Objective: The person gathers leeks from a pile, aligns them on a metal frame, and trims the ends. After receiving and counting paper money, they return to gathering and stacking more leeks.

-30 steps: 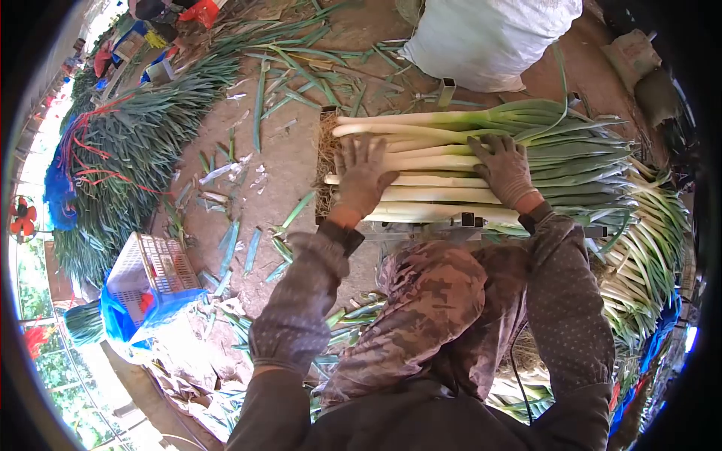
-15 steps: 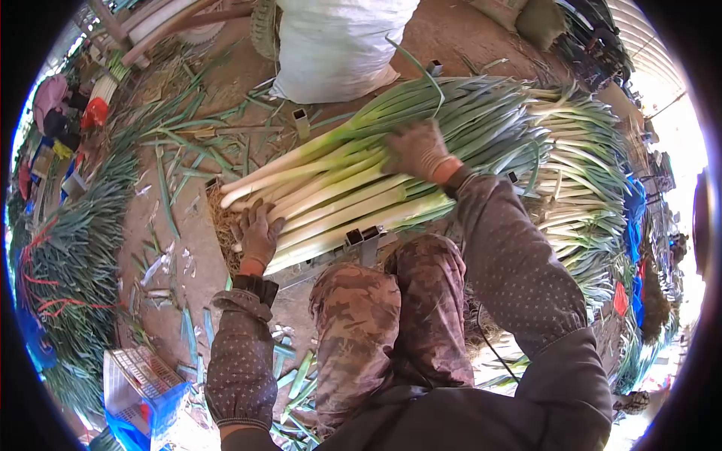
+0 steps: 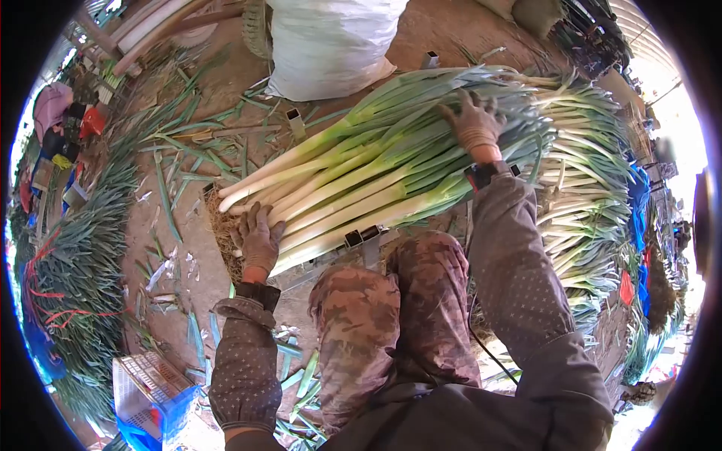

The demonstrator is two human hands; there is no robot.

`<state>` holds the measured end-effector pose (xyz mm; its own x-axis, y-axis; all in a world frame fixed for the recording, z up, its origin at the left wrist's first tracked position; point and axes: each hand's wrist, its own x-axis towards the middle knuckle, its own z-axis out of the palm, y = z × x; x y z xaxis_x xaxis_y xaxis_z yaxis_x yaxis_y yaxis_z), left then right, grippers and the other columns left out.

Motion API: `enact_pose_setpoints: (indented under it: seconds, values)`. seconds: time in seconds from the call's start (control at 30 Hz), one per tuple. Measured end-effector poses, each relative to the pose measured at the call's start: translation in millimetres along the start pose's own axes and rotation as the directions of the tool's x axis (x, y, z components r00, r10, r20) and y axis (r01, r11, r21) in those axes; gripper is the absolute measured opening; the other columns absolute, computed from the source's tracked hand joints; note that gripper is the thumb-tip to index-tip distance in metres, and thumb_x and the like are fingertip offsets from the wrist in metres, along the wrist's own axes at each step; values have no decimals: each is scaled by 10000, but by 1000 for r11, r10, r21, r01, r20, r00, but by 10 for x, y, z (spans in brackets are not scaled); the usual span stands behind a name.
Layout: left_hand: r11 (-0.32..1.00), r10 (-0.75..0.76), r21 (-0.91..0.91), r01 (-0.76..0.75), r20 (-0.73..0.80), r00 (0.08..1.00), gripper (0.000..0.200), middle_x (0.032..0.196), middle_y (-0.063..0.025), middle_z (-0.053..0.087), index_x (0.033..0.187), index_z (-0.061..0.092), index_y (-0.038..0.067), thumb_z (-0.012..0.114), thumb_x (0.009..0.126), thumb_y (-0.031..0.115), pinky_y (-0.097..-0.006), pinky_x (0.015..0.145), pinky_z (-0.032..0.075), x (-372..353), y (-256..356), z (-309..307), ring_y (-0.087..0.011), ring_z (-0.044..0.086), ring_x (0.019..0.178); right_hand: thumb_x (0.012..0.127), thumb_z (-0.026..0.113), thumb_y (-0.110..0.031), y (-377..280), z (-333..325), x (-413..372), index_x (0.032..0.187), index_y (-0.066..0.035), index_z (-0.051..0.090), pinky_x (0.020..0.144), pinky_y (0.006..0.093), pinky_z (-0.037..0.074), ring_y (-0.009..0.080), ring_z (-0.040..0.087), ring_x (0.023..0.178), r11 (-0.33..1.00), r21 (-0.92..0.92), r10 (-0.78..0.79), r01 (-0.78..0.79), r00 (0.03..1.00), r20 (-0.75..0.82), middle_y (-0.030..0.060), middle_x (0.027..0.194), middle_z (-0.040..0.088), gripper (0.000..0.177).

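A pile of long green onions [image 3: 353,184] lies across a low metal frame [image 3: 361,237] before my knees, white root ends to the left and green leaves to the right. My left hand [image 3: 259,240], in a glove, rests on the white stalks near the roots, its fingers apart. Over on the leafy part, my right hand [image 3: 477,128], also gloved, lies with fingers spread on top of the leaves. Neither hand is closed around a stalk. Brown roots [image 3: 226,233] show at the pile's left end.
A big white sack [image 3: 331,49] stands beyond the pile. More green onions [image 3: 575,188] are heaped at right, and a leafy stack tied with red string [image 3: 79,286] is at left. A white plastic basket [image 3: 147,383] sits lower left. Leaf scraps litter the dirt floor.
My right hand has moved right and slightly away from me, from mid-pile onto the leaves. The loose leaf that arched up above the pile no longer sticks up. My left hand has barely moved.
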<state>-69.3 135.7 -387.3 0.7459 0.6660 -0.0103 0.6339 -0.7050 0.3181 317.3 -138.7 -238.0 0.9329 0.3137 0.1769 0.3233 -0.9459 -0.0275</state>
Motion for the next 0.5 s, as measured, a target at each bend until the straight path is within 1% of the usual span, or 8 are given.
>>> enact_pose_setpoints:
  seconds: [0.03, 0.13, 0.23, 0.3, 0.33, 0.37, 0.4, 0.5]
  values:
    - [1000, 14, 6, -14, -7, 1000, 568, 1561, -35, 379, 1415, 472, 221, 525, 958, 552, -615, 1171, 62, 10, -18, 21, -361, 276, 1464, 858, 483, -777, -60, 13, -119, 1494, -286, 438, 1135, 677, 179, 411, 268, 1470, 981, -91, -183, 171, 972, -148, 57, 1569, 402, 805]
    - [999, 41, 34, -40, -30, 999, 565, 1570, -41, 369, 1423, 465, 221, 517, 964, 546, -620, 1165, 74, 24, -35, 47, -360, 278, 1461, 864, 522, -730, -60, 445, -306, 1481, -258, 455, 1111, 651, 247, 395, 337, 1435, 876, -37, -474, 480, 874, 106, 67, 1509, 469, 779]
    - [982, 187, 0, -189, -111, 976, 544, 1486, -127, 459, 1400, 495, 126, 594, 947, 411, -589, 1152, 170, 63, -131, 92, -365, 370, 1390, 865, 527, -724, -40, 338, -318, 1460, -237, 488, 1108, 641, 258, 386, 354, 1420, 882, 13, -468, 471, 872, 143, 82, 1501, 471, 771]
    - [979, 186, -64, -194, -109, 976, 520, 1393, -185, 533, 1345, 549, 75, 640, 907, 341, -517, 1090, 331, 187, -366, 246, -389, 473, 1286, 857, 531, -728, 20, 318, -351, 1440, -207, 515, 1122, 637, 241, 396, 340, 1422, 873, 65, -487, 483, 870, 72, 103, 1496, 474, 782]
    - [959, -31, 283, -22, 181, 983, 484, 1385, -194, 533, 1312, 577, 53, 633, 905, 308, -486, 1081, 357, 248, 123, -263, -390, 481, 1272, 851, 531, -735, 48, 315, -383, 1432, -200, 524, 1126, 641, 228, 398, 344, 1415, 880, 93, -472, 465, 879, 71, 110, 1490, 478, 790]
    - [991, 126, 48, -122, -77, 989, 484, 1372, -213, 538, 1323, 568, 35, 623, 917, 293, -480, 1086, 358, 407, -260, -113, -403, 479, 1273, 841, 521, -756, 71, 381, -361, 1439, -232, 521, 1129, 697, 182, 413, 326, 1426, 890, 109, -451, 442, 888, 85, 107, 1496, 470, 795]
    - [941, 272, -107, -321, -328, 905, 485, 1360, -231, 542, 1334, 559, 17, 614, 929, 278, -474, 1091, 360, 558, -644, 40, -417, 476, 1274, 841, 523, -754, 66, 396, -390, 1414, -203, 544, 1114, 662, 209, 387, 344, 1410, 892, 113, -447, 439, 892, 61, 97, 1482, 482, 796]
    - [955, 297, 50, -294, -217, 930, 498, 1369, -240, 525, 1359, 516, 8, 558, 980, 329, -461, 1099, 360, 805, -610, -253, -429, 456, 1289, 801, 542, -787, 33, 442, -358, 1429, -214, 530, 1111, 681, 179, 397, 313, 1428, 903, 145, -417, 404, 906, 76, 97, 1480, 479, 850]
